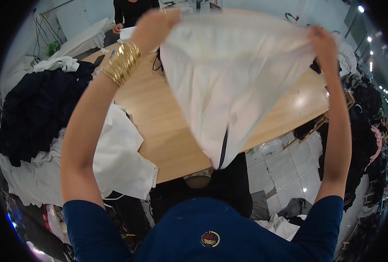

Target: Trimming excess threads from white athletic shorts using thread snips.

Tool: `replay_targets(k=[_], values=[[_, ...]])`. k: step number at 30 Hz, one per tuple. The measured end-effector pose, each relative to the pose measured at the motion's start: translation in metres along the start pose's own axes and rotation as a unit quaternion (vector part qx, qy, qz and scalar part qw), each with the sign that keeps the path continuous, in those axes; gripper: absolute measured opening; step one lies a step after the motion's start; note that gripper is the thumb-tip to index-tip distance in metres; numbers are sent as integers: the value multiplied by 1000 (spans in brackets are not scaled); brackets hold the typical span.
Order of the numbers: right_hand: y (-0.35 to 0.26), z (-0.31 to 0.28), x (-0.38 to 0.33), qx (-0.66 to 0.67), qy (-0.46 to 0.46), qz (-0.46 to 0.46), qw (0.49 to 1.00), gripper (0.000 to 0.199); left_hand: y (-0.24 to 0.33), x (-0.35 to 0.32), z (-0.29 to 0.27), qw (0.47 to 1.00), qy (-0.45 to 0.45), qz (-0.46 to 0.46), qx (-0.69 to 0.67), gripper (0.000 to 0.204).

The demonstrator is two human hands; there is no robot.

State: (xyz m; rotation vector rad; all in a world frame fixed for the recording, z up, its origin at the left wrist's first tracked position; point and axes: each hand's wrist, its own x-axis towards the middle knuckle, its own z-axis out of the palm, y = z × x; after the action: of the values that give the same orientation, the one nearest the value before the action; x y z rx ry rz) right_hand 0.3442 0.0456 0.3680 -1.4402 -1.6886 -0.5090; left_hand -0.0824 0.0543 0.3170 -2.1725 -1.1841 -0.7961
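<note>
A white garment (229,78) hangs stretched between my two raised hands over the table. It narrows to a lower tip that carries a dark stripe; its top edge looks gathered and is blurred by motion. My left hand (155,29), below a stack of gold bangles (123,64), closes on the upper left corner. On the upper right corner my right hand (323,44) is also closed. Which kind of garment it is, I cannot tell. White fabric pieces (117,150) lie by my left forearm, partly over the table's edge.
The wooden table (163,126) spreads in front of me. Dark navy cloth (41,109) is heaped at the left, a phone (99,60) near it. Across the table a person in black (132,11) holds white cloth. Dark fabric piles (362,144) stand right of the tiled floor (285,170).
</note>
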Motion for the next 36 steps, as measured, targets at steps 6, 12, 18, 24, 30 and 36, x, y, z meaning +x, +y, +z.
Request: replay_targets(k=[6, 12, 18, 24, 30, 36], values=[[-62, -98, -27, 241, 175, -86, 951, 25, 45, 12, -87, 969, 226, 28, -93, 18], [-161, -37, -166, 322, -178, -32, 930, 28, -14, -109, 4, 993, 14, -107, -54, 26], [-183, 47, -300, 400, -408, -77, 817, 32, 8, -240, 66, 898, -398, -184, 29, 51], [-94, 72, -290, 234, -367, 58, 898, 18, 129, -286, 53, 878, -245, -292, -290, 53], [-7, 120, -268, 138, -262, 153, 943, 24, 171, -311, 60, 908, -249, -313, -126, 64], [30, 174, -284, 189, -179, 273, 926, 43, 160, -309, 62, 915, -242, -289, -142, 65]])
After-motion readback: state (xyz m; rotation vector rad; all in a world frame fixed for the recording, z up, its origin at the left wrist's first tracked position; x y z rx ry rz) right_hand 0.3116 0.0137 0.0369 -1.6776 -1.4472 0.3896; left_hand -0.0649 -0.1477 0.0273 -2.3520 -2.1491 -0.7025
